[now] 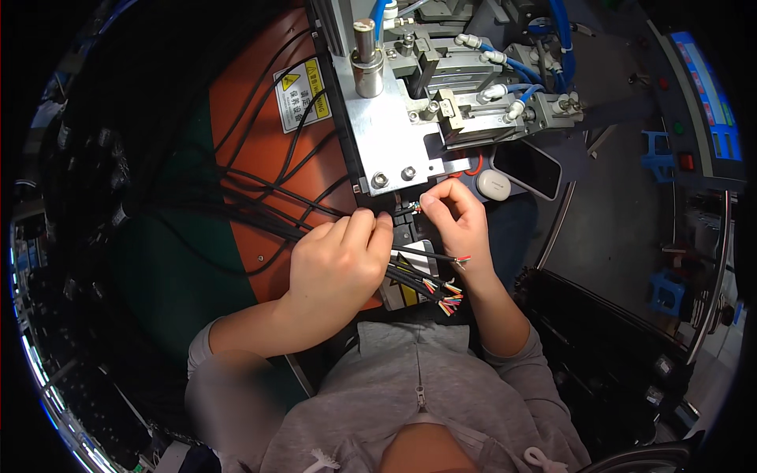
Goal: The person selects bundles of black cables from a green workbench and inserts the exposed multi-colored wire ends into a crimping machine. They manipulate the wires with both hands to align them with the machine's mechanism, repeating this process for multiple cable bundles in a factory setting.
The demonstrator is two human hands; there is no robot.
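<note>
Pinching black cable (403, 211) — left fingers (383, 227), right fingers (436, 210) both narrow, white case (494, 185) closed

phone (527, 169) beside white case (494, 185); blue stools (659, 144)

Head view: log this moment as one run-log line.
left hand: curled over black cables | right hand: pinching exposed wires at a cable end | ahead: metal fixture | right side: white case, phone
</note>
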